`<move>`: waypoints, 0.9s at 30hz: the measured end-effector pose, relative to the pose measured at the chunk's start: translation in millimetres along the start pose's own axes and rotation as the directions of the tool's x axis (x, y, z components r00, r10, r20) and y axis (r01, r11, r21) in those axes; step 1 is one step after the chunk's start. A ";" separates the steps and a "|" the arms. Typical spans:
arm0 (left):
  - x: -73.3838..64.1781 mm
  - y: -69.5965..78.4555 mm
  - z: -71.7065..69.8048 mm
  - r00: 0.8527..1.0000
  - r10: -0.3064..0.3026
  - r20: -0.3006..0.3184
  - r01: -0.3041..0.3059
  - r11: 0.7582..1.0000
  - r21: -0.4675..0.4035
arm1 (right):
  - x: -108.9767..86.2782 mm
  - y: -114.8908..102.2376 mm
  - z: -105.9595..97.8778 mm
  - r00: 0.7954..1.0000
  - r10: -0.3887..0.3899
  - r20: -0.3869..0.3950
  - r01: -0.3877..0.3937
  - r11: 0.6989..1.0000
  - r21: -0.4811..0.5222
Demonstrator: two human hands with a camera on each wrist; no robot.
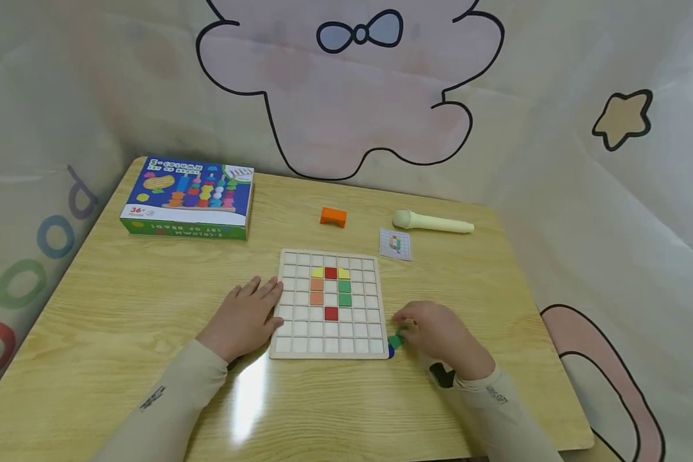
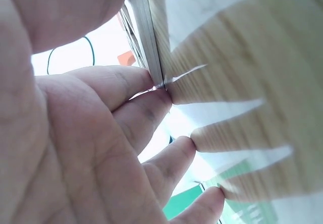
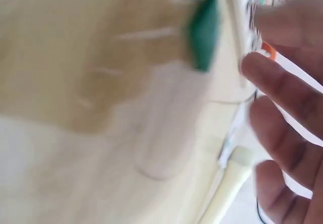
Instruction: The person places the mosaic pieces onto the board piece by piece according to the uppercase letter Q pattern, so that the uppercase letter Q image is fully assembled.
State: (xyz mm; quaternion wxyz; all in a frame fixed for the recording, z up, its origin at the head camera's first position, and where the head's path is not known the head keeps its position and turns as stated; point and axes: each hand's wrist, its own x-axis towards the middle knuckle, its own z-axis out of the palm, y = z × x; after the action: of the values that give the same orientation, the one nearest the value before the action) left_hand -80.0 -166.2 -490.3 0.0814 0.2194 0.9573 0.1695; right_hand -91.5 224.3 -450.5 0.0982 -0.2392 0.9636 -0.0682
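Note:
A white gridded board (image 1: 297, 330) with a pale wooden rim lies flat on the table. Set in its squares are red tiles (image 1: 331, 314), green tiles (image 1: 344, 299), orange tiles (image 1: 316, 298) and yellow pieces (image 1: 317, 273). My left hand (image 1: 245, 321) rests at the board's left edge, fingers extended and touching it. Off the lower right corner lie small green pieces (image 1: 395, 342) and a blue piece (image 1: 391, 351). Over these is my right hand (image 1: 441, 333), fingers bent loosely; in the right wrist view a green piece (image 3: 204, 35) sits apart from the visible fingertips.
A blue bead-set box (image 1: 187, 196) stands at the back left. Behind the board are an orange block (image 1: 333, 217), a small pattern card (image 1: 395, 244) and a pale yellow microphone-shaped stick (image 1: 433, 222). A printed cloth (image 1: 352, 122) hangs along the table's back edge.

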 end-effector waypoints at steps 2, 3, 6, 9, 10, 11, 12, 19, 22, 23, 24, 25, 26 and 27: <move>-0.9 -1.3 1.1 1.000 -0.004 0.007 0.004 1.000 -0.009 | -5.4 3.2 6.3 1.000 -0.011 0.024 0.012 1.000 -0.017; -1.2 -1.8 1.5 1.000 -0.007 0.008 0.007 1.000 -0.015 | -7.1 4.2 8.8 1.000 -0.016 0.026 0.017 1.000 -0.025; -2.0 -2.3 2.0 1.000 -0.011 0.006 0.011 1.000 -0.022 | -9.3 5.9 15.1 1.000 -0.012 -0.001 0.011 0.999 -0.053; -1.9 -1.6 1.3 1.000 -0.004 -0.009 0.004 1.000 -0.017 | -9.2 7.6 19.0 0.999 0.015 -0.031 -0.017 0.998 -0.063; -1.6 -1.1 0.9 1.000 0.001 -0.013 -0.002 1.000 -0.014 | -9.4 8.2 20.0 0.999 0.030 -0.039 -0.033 0.997 -0.065; -1.0 -0.3 0.4 1.000 0.007 -0.017 -0.007 1.000 -0.012 | -9.6 9.1 20.8 0.998 0.041 -0.049 -0.044 0.997 -0.067; 0.0 0.5 0.0 1.000 0.013 -0.020 -0.013 1.000 -0.010 | -10.0 10.1 21.4 0.997 0.053 -0.057 -0.057 0.996 -0.066; -0.9 -1.7 0.9 1.000 -0.007 -0.002 0.007 1.000 -0.010 | -2.0 12.6 19.7 0.998 0.058 -0.030 -0.060 0.994 -0.091; 1.4 -2.1 1.7 1.000 -0.006 0.002 0.006 1.000 -0.007 | 0.2 14.4 17.4 0.997 0.070 -0.017 -0.071 0.993 -0.095; 1.9 -2.6 2.1 1.000 -0.004 0.001 0.004 1.000 -0.005 | 0.9 14.4 16.2 0.997 0.069 -0.020 -0.071 0.993 -0.097; 2.2 -2.8 2.3 1.000 -0.001 -0.002 0.001 1.000 -0.001 | 1.8 14.3 15.2 0.997 0.073 -0.024 -0.075 0.992 -0.101; 2.1 -2.9 2.2 1.000 0.002 -0.004 -0.002 1.000 0.001 | 2.8 13.5 13.9 0.997 0.074 -0.029 -0.076 0.992 -0.103; 1.8 -2.8 2.0 1.000 0.002 -0.003 -0.002 1.000 0.002 | 4.0 12.5 12.6 0.997 0.074 -0.035 -0.078 0.991 -0.109; 1.3 -2.9 1.9 1.000 0.001 -0.003 -0.001 1.000 0.003 | 5.3 10.7 10.9 0.997 0.073 -0.040 -0.077 0.991 -0.110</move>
State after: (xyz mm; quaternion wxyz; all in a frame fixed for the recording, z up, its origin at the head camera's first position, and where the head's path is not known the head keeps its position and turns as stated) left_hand -81.8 -167.5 -493.2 0.0797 0.2198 0.9576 0.1685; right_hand -98.5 230.2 -463.9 0.0700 -0.2067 0.9758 -0.0148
